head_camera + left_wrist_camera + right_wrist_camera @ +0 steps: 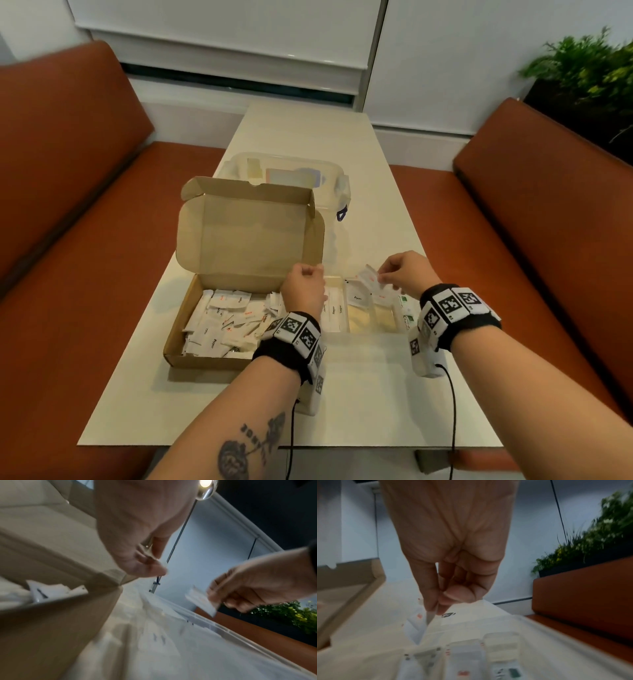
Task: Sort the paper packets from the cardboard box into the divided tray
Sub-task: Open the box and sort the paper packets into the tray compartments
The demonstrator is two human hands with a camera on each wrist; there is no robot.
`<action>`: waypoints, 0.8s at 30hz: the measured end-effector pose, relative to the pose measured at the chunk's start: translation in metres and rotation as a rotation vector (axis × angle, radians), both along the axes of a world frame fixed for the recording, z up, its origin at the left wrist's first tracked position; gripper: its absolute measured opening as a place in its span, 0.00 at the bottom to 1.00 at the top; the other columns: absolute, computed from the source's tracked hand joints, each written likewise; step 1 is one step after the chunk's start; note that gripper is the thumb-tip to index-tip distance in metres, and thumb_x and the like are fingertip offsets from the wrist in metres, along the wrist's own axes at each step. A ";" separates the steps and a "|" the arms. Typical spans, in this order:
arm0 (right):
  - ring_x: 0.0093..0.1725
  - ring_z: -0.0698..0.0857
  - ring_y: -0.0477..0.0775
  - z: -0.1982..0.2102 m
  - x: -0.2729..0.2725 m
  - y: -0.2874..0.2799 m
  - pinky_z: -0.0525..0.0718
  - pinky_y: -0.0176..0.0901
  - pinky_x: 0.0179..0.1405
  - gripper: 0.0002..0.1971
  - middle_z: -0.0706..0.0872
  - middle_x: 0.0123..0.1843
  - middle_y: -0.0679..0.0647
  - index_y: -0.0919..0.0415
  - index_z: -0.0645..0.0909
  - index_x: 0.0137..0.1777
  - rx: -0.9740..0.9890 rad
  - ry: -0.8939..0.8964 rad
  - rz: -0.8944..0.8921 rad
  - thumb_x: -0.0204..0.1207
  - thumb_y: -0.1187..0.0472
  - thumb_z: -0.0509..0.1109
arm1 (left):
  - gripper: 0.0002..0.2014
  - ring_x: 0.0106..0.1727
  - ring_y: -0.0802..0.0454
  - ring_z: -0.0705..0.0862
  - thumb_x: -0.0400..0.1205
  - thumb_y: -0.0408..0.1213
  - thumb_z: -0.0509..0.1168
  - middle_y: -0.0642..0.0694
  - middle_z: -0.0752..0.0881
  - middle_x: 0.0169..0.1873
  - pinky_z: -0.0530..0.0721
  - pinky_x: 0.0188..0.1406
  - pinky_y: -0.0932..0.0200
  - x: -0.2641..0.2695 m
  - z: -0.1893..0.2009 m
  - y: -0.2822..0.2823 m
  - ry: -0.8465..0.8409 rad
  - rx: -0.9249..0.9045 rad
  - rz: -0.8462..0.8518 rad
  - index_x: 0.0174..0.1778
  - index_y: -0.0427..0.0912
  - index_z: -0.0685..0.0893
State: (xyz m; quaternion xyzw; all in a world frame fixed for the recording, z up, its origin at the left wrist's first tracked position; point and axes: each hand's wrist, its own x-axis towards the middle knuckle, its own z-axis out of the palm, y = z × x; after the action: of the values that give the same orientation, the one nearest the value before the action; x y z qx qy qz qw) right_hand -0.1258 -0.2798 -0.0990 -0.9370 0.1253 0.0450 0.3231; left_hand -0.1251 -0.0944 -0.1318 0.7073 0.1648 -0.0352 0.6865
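A person's two hands work above a pale tabletop [376, 394] between orange bench seats. The right hand [406, 272] pinches a small white paper packet [369, 275] between thumb and fingertips, holding it in the air over the clear divided tray [363, 334]. Packets already lie in several of the tray's compartments. The left hand [305, 286] hangs with fingers curled at the near right corner of the open cardboard box [191, 329]; whether it holds anything cannot be told. The box, lid upright, is filled with loose white packets [222, 325] and sits just left of the tray. A clear plastic container [342, 185] stands behind the box.
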 end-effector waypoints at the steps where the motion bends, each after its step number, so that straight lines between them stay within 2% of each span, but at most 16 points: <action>1: 0.30 0.79 0.45 0.001 0.001 -0.005 0.77 0.30 0.25 0.04 0.87 0.35 0.52 0.61 0.86 0.37 -0.068 0.019 -0.004 0.71 0.69 0.74 | 0.06 0.41 0.49 0.81 0.84 0.39 0.63 0.42 0.86 0.44 0.79 0.35 0.59 0.002 0.001 0.004 -0.008 0.103 0.035 0.47 0.39 0.79; 4: 0.38 0.83 0.49 0.000 0.003 -0.012 0.82 0.37 0.38 0.02 0.89 0.41 0.55 0.62 0.88 0.40 -0.245 0.106 0.021 0.72 0.67 0.73 | 0.02 0.48 0.46 0.81 0.82 0.35 0.64 0.41 0.84 0.52 0.76 0.43 0.56 0.004 0.003 0.011 0.033 0.264 0.059 0.46 0.41 0.78; 7: 0.44 0.85 0.53 -0.006 0.005 -0.010 0.84 0.40 0.44 0.04 0.89 0.46 0.56 0.62 0.88 0.43 -0.337 0.177 0.052 0.73 0.68 0.71 | 0.08 0.57 0.42 0.82 0.79 0.32 0.67 0.40 0.82 0.58 0.80 0.54 0.52 0.003 -0.002 0.014 0.112 0.350 -0.003 0.52 0.38 0.80; 9: 0.49 0.86 0.55 -0.009 0.005 -0.007 0.85 0.43 0.50 0.06 0.89 0.48 0.57 0.62 0.88 0.46 -0.401 0.206 0.063 0.74 0.69 0.69 | 0.10 0.59 0.41 0.82 0.77 0.29 0.68 0.40 0.82 0.59 0.80 0.59 0.50 0.003 -0.009 0.015 0.160 0.370 -0.025 0.55 0.37 0.80; 11: 0.51 0.86 0.57 -0.010 0.006 -0.005 0.86 0.46 0.54 0.09 0.89 0.49 0.58 0.63 0.87 0.48 -0.456 0.223 0.069 0.75 0.70 0.66 | 0.08 0.56 0.41 0.82 0.77 0.27 0.68 0.41 0.83 0.54 0.81 0.58 0.51 0.004 -0.013 0.015 0.189 0.357 -0.045 0.51 0.38 0.81; 12: 0.50 0.87 0.58 -0.011 0.006 -0.004 0.86 0.47 0.54 0.10 0.89 0.50 0.58 0.63 0.87 0.48 -0.478 0.228 0.071 0.75 0.70 0.65 | 0.06 0.52 0.41 0.82 0.77 0.26 0.68 0.43 0.83 0.47 0.80 0.55 0.53 0.004 -0.014 0.015 0.191 0.353 -0.049 0.43 0.40 0.80; 13: 0.50 0.87 0.58 -0.011 0.006 -0.004 0.87 0.48 0.54 0.10 0.89 0.50 0.59 0.64 0.87 0.49 -0.500 0.229 0.076 0.75 0.71 0.64 | 0.10 0.48 0.42 0.80 0.77 0.26 0.68 0.45 0.80 0.40 0.78 0.51 0.55 0.004 -0.016 0.015 0.204 0.347 -0.054 0.35 0.43 0.76; 14: 0.50 0.87 0.59 -0.011 0.007 -0.004 0.87 0.48 0.53 0.11 0.88 0.50 0.59 0.65 0.87 0.49 -0.524 0.227 0.079 0.75 0.71 0.63 | 0.13 0.46 0.43 0.79 0.77 0.26 0.69 0.46 0.79 0.35 0.77 0.48 0.56 0.004 -0.017 0.016 0.201 0.346 -0.057 0.31 0.45 0.74; 15: 0.50 0.87 0.59 -0.012 0.008 -0.003 0.87 0.48 0.53 0.11 0.88 0.50 0.59 0.65 0.86 0.50 -0.547 0.224 0.080 0.75 0.71 0.62 | 0.10 0.48 0.42 0.80 0.77 0.27 0.69 0.46 0.81 0.37 0.77 0.49 0.56 0.004 -0.017 0.017 0.217 0.336 -0.063 0.34 0.43 0.77; 16: 0.50 0.87 0.59 -0.012 0.009 -0.003 0.87 0.48 0.52 0.12 0.88 0.50 0.59 0.65 0.86 0.50 -0.568 0.222 0.082 0.75 0.71 0.61 | 0.04 0.53 0.41 0.82 0.78 0.27 0.68 0.43 0.84 0.44 0.78 0.52 0.55 0.003 -0.018 0.018 0.221 0.333 -0.061 0.42 0.40 0.82; 17: 0.50 0.87 0.59 -0.012 0.009 -0.002 0.87 0.48 0.52 0.12 0.88 0.50 0.59 0.65 0.86 0.50 -0.589 0.222 0.087 0.75 0.72 0.61 | 0.07 0.57 0.40 0.82 0.79 0.27 0.68 0.41 0.86 0.52 0.78 0.55 0.54 0.003 -0.021 0.019 0.237 0.337 -0.052 0.51 0.38 0.83; 18: 0.50 0.87 0.59 -0.013 0.010 -0.001 0.87 0.48 0.52 0.12 0.88 0.50 0.59 0.65 0.85 0.50 -0.610 0.227 0.099 0.76 0.72 0.61 | 0.10 0.59 0.41 0.82 0.79 0.27 0.67 0.40 0.85 0.57 0.78 0.56 0.54 0.003 -0.023 0.019 0.232 0.350 -0.045 0.55 0.37 0.83; 24: 0.49 0.86 0.60 -0.020 0.014 0.006 0.86 0.45 0.49 0.13 0.87 0.51 0.59 0.64 0.84 0.52 -0.716 0.254 0.184 0.75 0.73 0.60 | 0.11 0.61 0.41 0.82 0.79 0.26 0.66 0.39 0.85 0.60 0.77 0.57 0.54 0.005 -0.022 0.021 0.226 0.365 -0.050 0.57 0.37 0.83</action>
State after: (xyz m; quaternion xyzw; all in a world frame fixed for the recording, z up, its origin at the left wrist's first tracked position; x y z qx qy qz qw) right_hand -0.1121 -0.2733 -0.1187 -0.9847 0.0875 0.1427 -0.0475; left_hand -0.1205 -0.0735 -0.1542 0.8153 0.2267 -0.1010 0.5232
